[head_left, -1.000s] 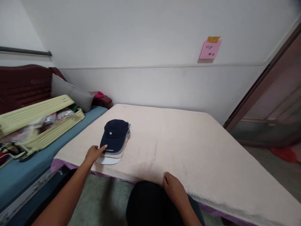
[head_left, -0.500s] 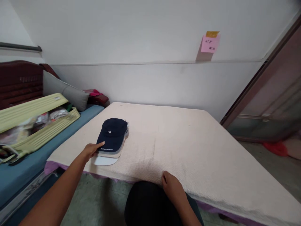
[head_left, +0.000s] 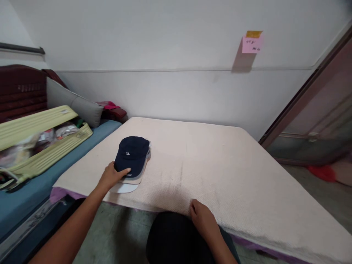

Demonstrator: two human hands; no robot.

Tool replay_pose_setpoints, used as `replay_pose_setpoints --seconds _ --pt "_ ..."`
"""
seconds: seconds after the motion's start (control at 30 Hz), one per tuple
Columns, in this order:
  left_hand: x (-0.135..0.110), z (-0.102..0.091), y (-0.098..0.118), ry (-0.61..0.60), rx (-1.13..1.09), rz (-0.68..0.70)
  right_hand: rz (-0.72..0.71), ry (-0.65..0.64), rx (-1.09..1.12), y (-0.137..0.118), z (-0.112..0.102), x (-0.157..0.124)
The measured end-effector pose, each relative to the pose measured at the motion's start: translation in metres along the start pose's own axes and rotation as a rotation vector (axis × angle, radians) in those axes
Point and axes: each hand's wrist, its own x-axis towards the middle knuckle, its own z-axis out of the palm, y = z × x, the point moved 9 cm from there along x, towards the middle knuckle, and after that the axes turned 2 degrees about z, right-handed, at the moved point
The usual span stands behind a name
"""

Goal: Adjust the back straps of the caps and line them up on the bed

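A navy baseball cap (head_left: pixel 132 151) with small white lettering lies on top of a stack of caps at the left of the table. Below its brim show a grey brim, a beige brim and a white brim (head_left: pixel 125 188). My left hand (head_left: pixel 113 175) holds the navy cap by the left side of its brim. Its thumb lies across the top of the brim, and the other fingers are mostly hidden under it. My right hand (head_left: pixel 202 219) is curled into a loose fist at the table's front edge, beside my knee, with nothing visible in it.
A cream cloth covers the table (head_left: pixel 220 165). On the left, a blue bench (head_left: pixel 108 127) bears a pale yellow case (head_left: pixel 35 124) with plastic-wrapped things, and a grey pillow (head_left: pixel 75 102). A pink note (head_left: pixel 251 44) is taped to the white wall. My dark-clothed knee (head_left: pixel 169 234) touches the front.
My left hand has moved right and further over the navy cap's brim, its thumb now covering part of the lettering. The right hand stays put. The view has shifted slightly.
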Motion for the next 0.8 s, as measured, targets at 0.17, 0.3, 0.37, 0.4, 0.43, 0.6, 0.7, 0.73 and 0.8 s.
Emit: replay_pose_setpoints --seconds 0.17,0.3,0.37,0.4,0.43,0.6,0.7,0.73,0.8 --pt "-0.020 0.026 0.023 -0.023 0.382 0.114 0.000 -0.004 0.003 0.000 0.001 0.000" --pt "-0.020 0.029 0.026 -0.047 0.503 0.154 -0.012 -0.009 0.011 -0.001 0.001 0.000" --pt "-0.018 0.026 0.028 -0.054 0.500 0.174 -0.013 -0.006 0.015 -0.001 0.001 0.000" --pt "-0.017 0.024 0.029 -0.052 0.499 0.184 -0.011 -0.007 0.014 -0.001 0.002 0.000" --pt "-0.017 0.022 0.030 -0.048 0.497 0.191 -0.009 -0.008 0.013 0.000 0.002 0.000" --pt "-0.010 0.015 0.030 -0.051 0.358 0.161 -0.003 -0.013 0.016 0.001 0.003 -0.001" --pt "-0.001 0.008 0.018 -0.023 0.057 0.035 -0.001 -0.017 0.021 0.000 0.003 -0.002" --pt "0.002 0.006 0.014 -0.008 -0.024 -0.005 0.000 -0.017 0.021 0.000 0.003 -0.002" --pt "0.007 0.000 0.006 0.034 -0.118 -0.068 0.001 -0.016 0.018 -0.001 0.003 -0.002"
